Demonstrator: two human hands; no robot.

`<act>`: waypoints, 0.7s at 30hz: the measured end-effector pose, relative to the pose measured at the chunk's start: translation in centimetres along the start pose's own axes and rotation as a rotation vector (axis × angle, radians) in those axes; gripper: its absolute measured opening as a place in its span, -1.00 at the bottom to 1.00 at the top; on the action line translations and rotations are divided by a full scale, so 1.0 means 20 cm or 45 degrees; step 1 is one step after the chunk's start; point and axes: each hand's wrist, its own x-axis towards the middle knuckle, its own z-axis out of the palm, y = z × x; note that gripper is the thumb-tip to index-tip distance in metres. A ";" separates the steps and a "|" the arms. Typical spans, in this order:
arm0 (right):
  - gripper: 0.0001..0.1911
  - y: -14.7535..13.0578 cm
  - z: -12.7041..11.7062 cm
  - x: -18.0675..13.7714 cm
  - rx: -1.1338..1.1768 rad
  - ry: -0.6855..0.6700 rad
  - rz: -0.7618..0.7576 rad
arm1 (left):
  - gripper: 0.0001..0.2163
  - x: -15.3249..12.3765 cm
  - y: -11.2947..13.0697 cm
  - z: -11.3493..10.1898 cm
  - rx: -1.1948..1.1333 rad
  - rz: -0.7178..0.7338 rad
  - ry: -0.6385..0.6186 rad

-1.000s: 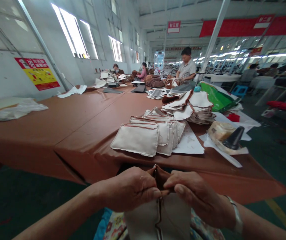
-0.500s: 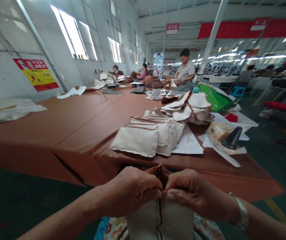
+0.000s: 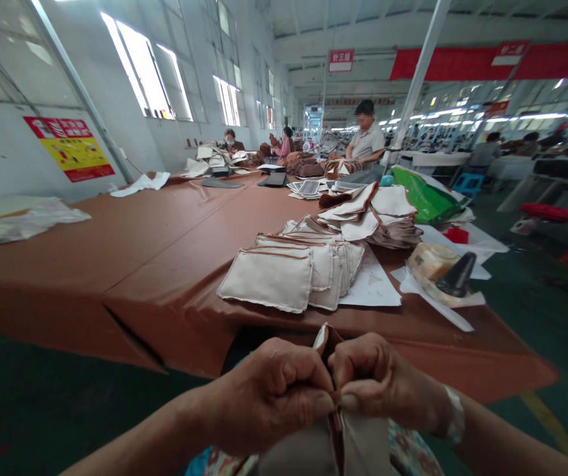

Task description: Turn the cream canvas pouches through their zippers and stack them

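Observation:
Over my lap, a pale fabric piece with a brown edge (image 3: 308, 449) is pinched between both hands. My left hand (image 3: 278, 387) is closed on its left side, thumb and forefinger at the brown seam. My right hand (image 3: 380, 380) grips the other side, thumb tip close against the left thumb. One brown-and-white corner sticks up behind the fingers, and the hands hide the middle of the seam. Just beyond, on the table, lies a fanned stack of similar cream fabric pieces (image 3: 268, 277) with brown edges.
The brown-covered table (image 3: 155, 231) spreads ahead. On its right are another fabric pile (image 3: 393, 205), a green bag (image 3: 427, 195), white paper (image 3: 373, 281) and a black cone (image 3: 457, 274) beside a yellowish block. A plastic bag (image 3: 36, 218) lies left. A person (image 3: 365, 139) stands at the far side.
Both hands have shifted slightly right and down along the seam, still pinching the fabric piece. Its upper corner now shows more of its pale side and tilts differently.

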 end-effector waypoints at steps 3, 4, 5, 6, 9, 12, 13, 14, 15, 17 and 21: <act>-0.58 0.03 -0.03 -0.01 0.188 -0.088 0.071 | -0.72 0.00 -0.02 0.01 -0.064 0.000 0.027; -0.58 0.02 -0.04 -0.01 0.145 -0.114 0.103 | -0.72 0.01 -0.02 0.01 -0.023 -0.006 0.043; -0.58 0.00 -0.05 -0.01 0.071 -0.145 0.130 | -0.72 0.01 -0.02 0.01 0.041 -0.010 0.061; -0.58 -0.02 -0.06 0.00 -0.020 -0.172 0.145 | -0.72 0.02 -0.02 0.00 0.112 -0.006 0.070; -0.56 -0.07 -0.06 0.02 -0.253 -0.206 0.131 | -0.73 0.03 0.00 -0.03 0.238 0.027 0.061; -0.54 -0.07 -0.05 0.05 -0.206 -0.198 0.031 | -0.69 0.02 0.01 -0.04 0.079 -0.043 0.033; -0.54 -0.05 -0.04 0.05 -0.158 -0.193 0.001 | -0.66 0.02 0.00 -0.03 -0.053 -0.090 0.016; -0.53 -0.04 -0.03 0.05 -0.115 -0.180 -0.027 | -0.64 0.02 -0.02 -0.01 -0.210 -0.131 0.004; -0.53 -0.02 -0.02 0.05 -0.086 -0.159 -0.054 | -0.61 0.02 -0.04 0.00 -0.377 -0.156 0.005; -0.52 0.00 0.00 0.05 -0.058 -0.102 -0.092 | -0.56 0.02 -0.09 0.04 -0.654 -0.160 0.052; -0.51 0.03 0.02 0.03 0.017 -0.031 -0.091 | -0.47 0.02 -0.14 0.04 -0.731 -0.144 0.097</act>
